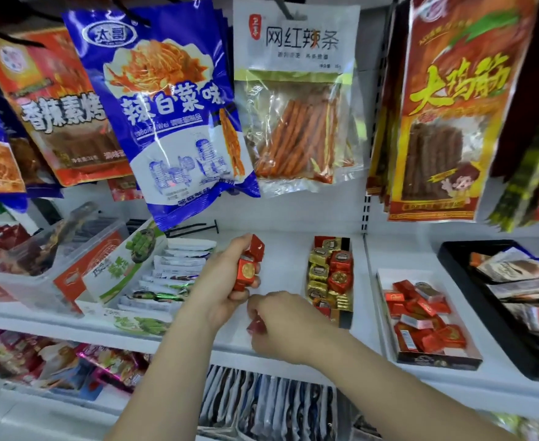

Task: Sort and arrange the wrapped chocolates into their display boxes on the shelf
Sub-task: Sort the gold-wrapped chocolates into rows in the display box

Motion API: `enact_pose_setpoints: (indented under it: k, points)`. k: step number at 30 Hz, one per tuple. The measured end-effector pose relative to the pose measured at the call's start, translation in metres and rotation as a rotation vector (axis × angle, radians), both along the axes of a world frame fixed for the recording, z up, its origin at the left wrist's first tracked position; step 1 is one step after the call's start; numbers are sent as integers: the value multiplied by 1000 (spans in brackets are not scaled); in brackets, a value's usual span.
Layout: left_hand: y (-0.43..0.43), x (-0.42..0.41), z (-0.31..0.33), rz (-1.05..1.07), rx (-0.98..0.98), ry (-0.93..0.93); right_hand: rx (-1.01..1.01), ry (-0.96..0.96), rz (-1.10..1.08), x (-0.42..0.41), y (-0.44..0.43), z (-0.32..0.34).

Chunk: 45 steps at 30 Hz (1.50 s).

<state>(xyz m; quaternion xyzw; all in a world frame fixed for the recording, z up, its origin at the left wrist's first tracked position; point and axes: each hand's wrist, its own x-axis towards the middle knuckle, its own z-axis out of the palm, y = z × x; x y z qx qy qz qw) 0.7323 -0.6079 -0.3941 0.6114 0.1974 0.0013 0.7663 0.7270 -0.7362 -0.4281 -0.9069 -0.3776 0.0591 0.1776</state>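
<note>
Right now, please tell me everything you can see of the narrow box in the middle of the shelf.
The narrow box is open-topped, apparently cardboard, with red and black walls. It stands flat on the white shelf, long side running front to back. Foil-wrapped squares fill it in two rows: gold chocolates mostly left, red chocolates mostly right. A wider box stands apart on its right. The right hand is close to its front left; contact is unclear.
</note>
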Motion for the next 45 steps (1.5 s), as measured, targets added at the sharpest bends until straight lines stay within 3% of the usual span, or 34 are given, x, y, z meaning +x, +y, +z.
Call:
enact_pose_setpoints:
  k: [3,6,8,12,16,21,28,33,36,45]
  points:
    - [-25,-1,13,-11,108,-22,111,276,-40,-1,-52,33]
    - [-75,-5,15,-104,393,-59,307,441,-216,3,-121,55]
    - [-116,-8,8,-218,580,-135,415,344,-420,14,-166,50]
    - [-177,-6,-21,-387,1193,-289,694,179,-737,38,-210,16]
    - [-206,3,-39,-463,1470,-363,642,131,-763,55,-212,-9]
    - [-216,14,-50,-453,1495,-412,514,108,-727,68,-209,-22]
    - [-213,18,-53,-435,1172,-411,417,100,-710,62,-216,-5]
    - [-205,24,-43,-648,1076,-277,177,314,-544,36,-237,26]
    - [-200,25,-41,-653,982,-203,49,394,-503,26,-239,22]
    - [-185,27,-37,-413,929,-318,-98,50,-479,24,-223,3]
